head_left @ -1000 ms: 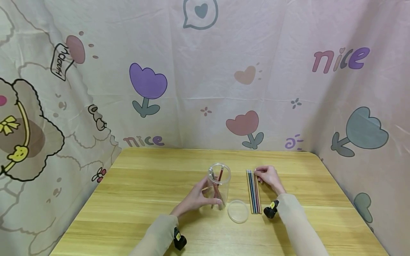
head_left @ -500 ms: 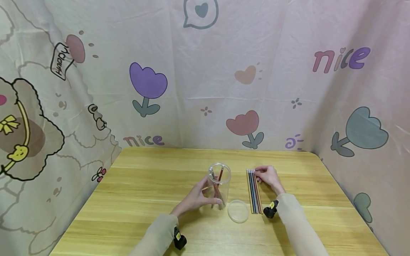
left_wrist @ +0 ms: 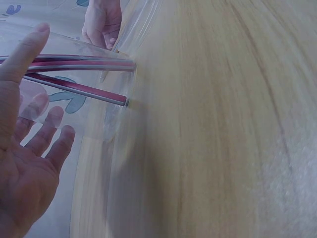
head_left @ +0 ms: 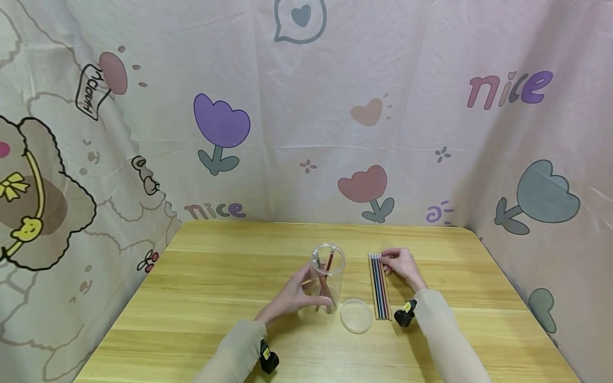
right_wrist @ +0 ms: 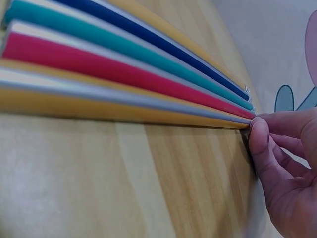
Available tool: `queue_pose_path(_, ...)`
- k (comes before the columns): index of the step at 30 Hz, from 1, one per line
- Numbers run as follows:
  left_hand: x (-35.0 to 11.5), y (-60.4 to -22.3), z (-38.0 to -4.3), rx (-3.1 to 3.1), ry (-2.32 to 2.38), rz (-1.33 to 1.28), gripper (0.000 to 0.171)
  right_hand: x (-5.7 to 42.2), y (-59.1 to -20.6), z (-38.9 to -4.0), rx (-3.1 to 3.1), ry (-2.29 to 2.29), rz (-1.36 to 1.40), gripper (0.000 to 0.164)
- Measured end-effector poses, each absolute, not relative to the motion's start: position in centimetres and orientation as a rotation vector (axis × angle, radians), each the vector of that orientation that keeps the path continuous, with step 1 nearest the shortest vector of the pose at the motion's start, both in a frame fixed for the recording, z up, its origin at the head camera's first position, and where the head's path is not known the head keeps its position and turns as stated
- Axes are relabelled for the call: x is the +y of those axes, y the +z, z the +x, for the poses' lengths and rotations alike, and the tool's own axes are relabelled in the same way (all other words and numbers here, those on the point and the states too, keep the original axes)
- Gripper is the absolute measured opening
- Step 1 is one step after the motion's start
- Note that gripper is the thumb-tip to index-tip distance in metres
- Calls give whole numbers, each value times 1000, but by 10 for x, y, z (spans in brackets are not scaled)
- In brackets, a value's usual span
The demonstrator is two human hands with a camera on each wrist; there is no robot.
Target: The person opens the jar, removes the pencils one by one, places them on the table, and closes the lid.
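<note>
My left hand (head_left: 292, 298) holds the clear plastic jar (head_left: 336, 287) by its side, thumb and fingers on opposite sides of the wall. Inside the upright jar, several pencils (head_left: 325, 287) lean; red and silver striped ones (left_wrist: 84, 64) show through the wall in the left wrist view. To the right, a row of pencils (head_left: 377, 287) lies side by side on the table: yellow, dark blue, green, red and yellow. My right hand (head_left: 402, 263) pinches the far end of the outermost yellow pencil (right_wrist: 124, 101) between thumb and index finger.
A round clear lid (head_left: 356, 316) lies flat between the jar and the pencil row. The wooden table (head_left: 215, 276) is bordered by a printed cloth (head_left: 297, 106) at the back and sides. A small black camera sits on each wrist.
The outermost yellow pencil's near end has shifted very slightly beside the row. Both hands, the jar and the lid stay in place.
</note>
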State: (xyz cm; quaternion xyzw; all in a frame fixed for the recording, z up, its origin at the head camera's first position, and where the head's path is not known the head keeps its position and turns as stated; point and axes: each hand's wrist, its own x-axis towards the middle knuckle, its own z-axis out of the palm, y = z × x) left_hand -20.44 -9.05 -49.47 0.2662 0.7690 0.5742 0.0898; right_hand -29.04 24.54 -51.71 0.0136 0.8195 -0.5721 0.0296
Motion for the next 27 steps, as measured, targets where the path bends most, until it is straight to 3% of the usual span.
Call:
queue_pose_path(14, -90, -495, -204, 2288, 1707, 790, 92, 246, -507, -285, 2468, -1828, 57, 37)
queue_pose_path(27, -90, -496, -204, 2283, 1701, 773, 92, 242, -489, -284, 2541, -1938, -38, 34)
